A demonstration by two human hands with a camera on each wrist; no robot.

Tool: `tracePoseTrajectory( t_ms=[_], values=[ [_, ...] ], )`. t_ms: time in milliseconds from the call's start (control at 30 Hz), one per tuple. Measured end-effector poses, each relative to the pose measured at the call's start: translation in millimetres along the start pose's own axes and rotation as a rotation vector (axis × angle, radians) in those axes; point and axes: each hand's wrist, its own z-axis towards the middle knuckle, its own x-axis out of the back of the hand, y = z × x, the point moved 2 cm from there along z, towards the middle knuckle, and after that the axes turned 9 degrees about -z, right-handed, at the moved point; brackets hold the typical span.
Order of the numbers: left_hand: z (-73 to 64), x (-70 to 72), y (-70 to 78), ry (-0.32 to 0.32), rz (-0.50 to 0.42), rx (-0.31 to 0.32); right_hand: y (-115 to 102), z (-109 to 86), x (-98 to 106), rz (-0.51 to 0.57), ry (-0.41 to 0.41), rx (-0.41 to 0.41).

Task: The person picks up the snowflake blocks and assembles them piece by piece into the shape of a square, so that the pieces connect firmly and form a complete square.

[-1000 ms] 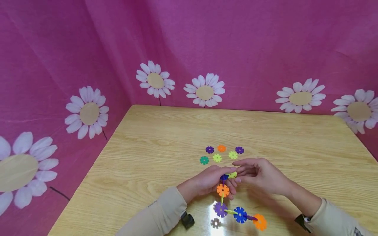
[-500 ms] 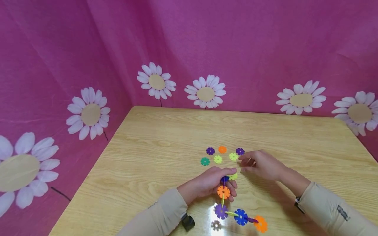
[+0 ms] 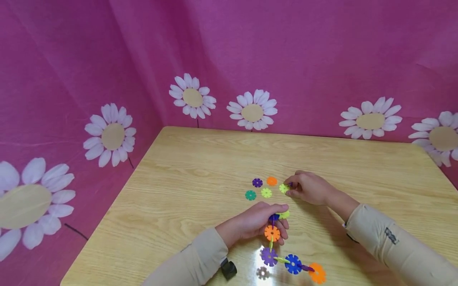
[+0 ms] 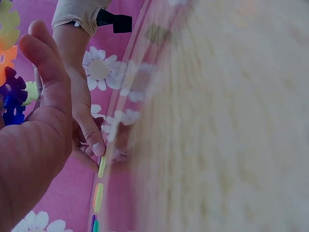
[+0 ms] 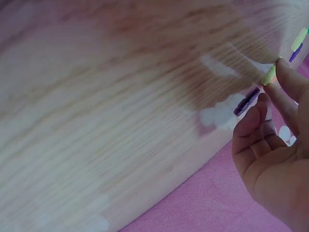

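Observation:
My left hand (image 3: 254, 221) holds the end of a chain of interlocking notched plastic discs, its thumb over the blue disc (image 3: 273, 217) and beside a yellow-green one (image 3: 284, 214). From there the chain runs down through an orange disc (image 3: 272, 233) and a purple disc (image 3: 268, 256), then right to a blue one and an orange one (image 3: 317, 273). Farther out, my right hand (image 3: 311, 188) pinches a loose yellow-green disc (image 5: 269, 76) by its edges, thumb and forefinger on opposite sides. A dark purple disc (image 5: 247, 101) lies right by its other fingertips.
Loose discs lie on the wooden table (image 3: 200, 167): purple (image 3: 257, 182), orange (image 3: 272, 181), green (image 3: 250, 195) and yellow-green (image 3: 266, 193). A greyish disc (image 3: 262, 273) sits near the front, below the chain. Pink flowered cloth (image 3: 304, 59) hangs behind and at the left.
My right hand has left the chain, moved away to the loose discs and taken a yellow-green one between thumb and forefinger. The left hand keeps its hold on the chain.

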Motion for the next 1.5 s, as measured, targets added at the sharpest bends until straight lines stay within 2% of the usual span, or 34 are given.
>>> tracePoseTrajectory(
  t_ms=[167,400,633,833,1067,1367,1500],
  values=[
    [1.5,0.5,0.0,-0.007,0.013,-0.015,0.7,1.0,-1.3,0.081,0.018,-0.022],
    [1.7,-0.7,-0.5,-0.001,-0.01,-0.002,-5.3,-5.0,-4.5,0.238,0.066,-0.165],
    [1.7,0.4,1.4,0.015,-0.005,-0.025,-13.4,-11.6,-0.9,0.245,0.123,-0.223],
    [2.3,2.2,4.0,0.03,-0.014,-0.043,-16.8,-17.8,3.9,0.29,0.143,-0.236],
    [0.9,1.3,5.2,0.027,-0.013,-0.048,-20.5,-26.5,7.7,0.346,0.135,-0.257],
    [1.5,2.6,5.1,0.029,-0.012,-0.065,-28.3,-43.5,20.0,0.528,0.12,-0.342],
    [2.2,3.3,4.6,0.03,-0.013,-0.064,-32.2,-51.5,25.7,0.635,0.103,-0.343]
  ],
)
